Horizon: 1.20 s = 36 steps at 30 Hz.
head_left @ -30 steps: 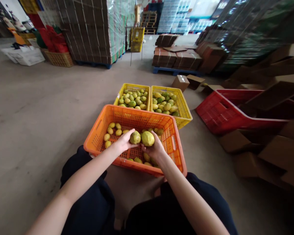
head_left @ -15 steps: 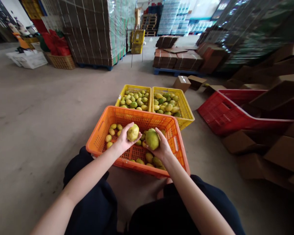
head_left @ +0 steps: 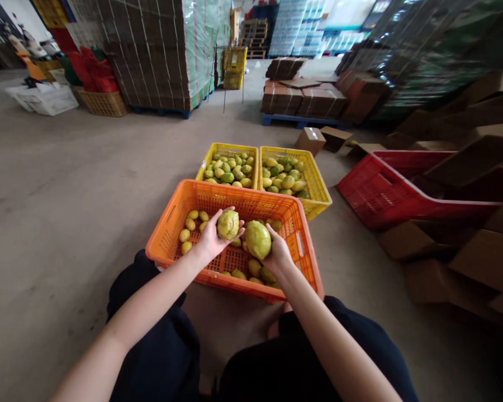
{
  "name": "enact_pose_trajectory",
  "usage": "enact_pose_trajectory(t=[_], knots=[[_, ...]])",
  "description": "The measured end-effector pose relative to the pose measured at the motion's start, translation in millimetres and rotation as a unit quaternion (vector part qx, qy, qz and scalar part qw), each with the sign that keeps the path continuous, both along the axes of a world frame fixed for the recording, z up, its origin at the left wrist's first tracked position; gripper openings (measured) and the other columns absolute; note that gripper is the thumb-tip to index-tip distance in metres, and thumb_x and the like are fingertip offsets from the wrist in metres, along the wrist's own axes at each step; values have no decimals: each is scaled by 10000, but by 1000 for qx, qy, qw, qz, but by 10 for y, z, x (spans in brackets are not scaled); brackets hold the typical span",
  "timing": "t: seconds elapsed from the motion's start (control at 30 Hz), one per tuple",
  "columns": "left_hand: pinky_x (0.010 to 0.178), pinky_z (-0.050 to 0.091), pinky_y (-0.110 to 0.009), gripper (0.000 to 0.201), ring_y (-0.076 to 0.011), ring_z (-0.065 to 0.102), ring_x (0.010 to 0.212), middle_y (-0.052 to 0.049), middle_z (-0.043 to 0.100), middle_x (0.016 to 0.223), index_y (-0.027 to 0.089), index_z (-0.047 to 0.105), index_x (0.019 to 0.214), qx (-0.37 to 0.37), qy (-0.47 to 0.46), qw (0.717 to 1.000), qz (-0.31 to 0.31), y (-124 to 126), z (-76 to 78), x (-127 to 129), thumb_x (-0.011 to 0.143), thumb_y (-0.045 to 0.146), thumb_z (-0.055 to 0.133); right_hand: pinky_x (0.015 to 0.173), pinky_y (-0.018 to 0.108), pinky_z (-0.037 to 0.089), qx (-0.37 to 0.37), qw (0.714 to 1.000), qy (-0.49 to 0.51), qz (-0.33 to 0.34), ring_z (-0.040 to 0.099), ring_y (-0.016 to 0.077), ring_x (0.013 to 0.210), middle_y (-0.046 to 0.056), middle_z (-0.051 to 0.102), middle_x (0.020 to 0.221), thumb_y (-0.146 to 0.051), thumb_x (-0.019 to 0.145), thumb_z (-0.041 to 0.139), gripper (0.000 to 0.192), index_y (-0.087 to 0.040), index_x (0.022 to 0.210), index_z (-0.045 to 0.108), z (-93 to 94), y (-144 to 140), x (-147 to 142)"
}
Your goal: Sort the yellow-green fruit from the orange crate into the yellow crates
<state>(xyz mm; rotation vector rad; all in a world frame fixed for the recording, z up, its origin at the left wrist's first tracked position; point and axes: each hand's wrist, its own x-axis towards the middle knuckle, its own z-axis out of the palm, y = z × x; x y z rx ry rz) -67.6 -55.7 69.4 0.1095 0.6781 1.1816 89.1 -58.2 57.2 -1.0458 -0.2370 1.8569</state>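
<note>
1. The left hand (head_left: 212, 239) is curled round a small yellow-green fruit (head_left: 228, 224), lifted over the orange crate (head_left: 167, 237).
2. The right hand (head_left: 278, 252) grips a larger fruit (head_left: 257, 239) just right of the first; the two are close, perhaps touching.
3. More fruit lies in the crate's left and near parts.
4. Two yellow crates (head_left: 318, 192) of fruit stand just beyond it; a red crate (head_left: 373, 195) lies to the right.

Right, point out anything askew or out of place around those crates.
The red crate at right lies tipped, not flat, among loose cardboard boxes. The orange crate and two yellow crates sit level. Each hand holds one fruit; nothing spilled.
</note>
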Motion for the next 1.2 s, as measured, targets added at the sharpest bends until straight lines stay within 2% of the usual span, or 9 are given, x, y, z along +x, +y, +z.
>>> enact_pose_trajectory(t=[0.13,0.23,0.33,0.43,0.53,0.67,0.77,0.93,1.2], knots=[[670,588,-268,145,-145,678,728,-22,673,796,168,642,968,-11,13,999,32,9,19,22,840,234,627,489,319,566,20,1000,16,5,666,194,550,43,714,677,-373,894,549,241,-174,813,659,61,-44,12],[660,587,-259,124,-153,676,720,-50,680,787,129,637,927,-29,10,999,26,-3,61,43,839,205,593,458,288,546,44,998,32,16,664,187,545,46,714,685,-304,860,576,171,-166,809,663,106,-73,16],[651,593,-294,284,-189,680,727,-110,693,794,81,646,988,-48,-2,999,4,-22,83,48,896,291,480,441,285,540,38,998,53,21,665,192,538,66,722,693,-342,885,525,248,-158,807,671,125,-81,13],[519,548,-233,395,-165,652,649,-145,703,842,63,640,1095,-58,-25,998,-25,-28,82,28,917,315,394,476,293,565,13,998,51,20,659,186,512,73,719,667,-351,913,468,311,-150,794,673,134,-75,8],[464,504,-171,398,-138,646,653,-141,709,942,111,618,1201,-54,-43,997,-44,-17,83,5,920,276,388,485,299,569,-3,999,44,20,655,187,496,76,709,644,-348,931,433,346,-142,788,671,148,-69,0],[523,557,-210,379,-192,696,802,-98,697,928,181,605,1241,-49,-27,998,-38,-3,105,15,941,248,384,488,320,570,-19,999,35,9,667,199,518,65,719,677,-348,941,428,319,-164,830,664,164,-76,-14],[541,570,-209,354,-219,705,868,-105,678,866,147,612,1185,-67,-17,997,-22,-5,119,36,968,292,372,542,347,593,-22,999,40,-13,686,205,571,42,725,701,-322,933,448,250,-195,903,662,155,-81,-8],[635,605,-237,302,-222,702,850,-128,662,805,66,601,1021,-78,-11,997,-15,7,89,42,961,300,418,645,347,628,-8,995,93,-19,717,202,680,54,741,740,-191,864,516,123,-176,849,637,122,-68,19],[569,587,-199,279,-164,678,723,-94,639,758,98,575,902,-78,-8,996,-30,36,51,47,986,299,401,572,261,624,-31,995,91,13,727,198,633,105,753,740,-311,920,525,217,-138,906,655,60,-29,15]])
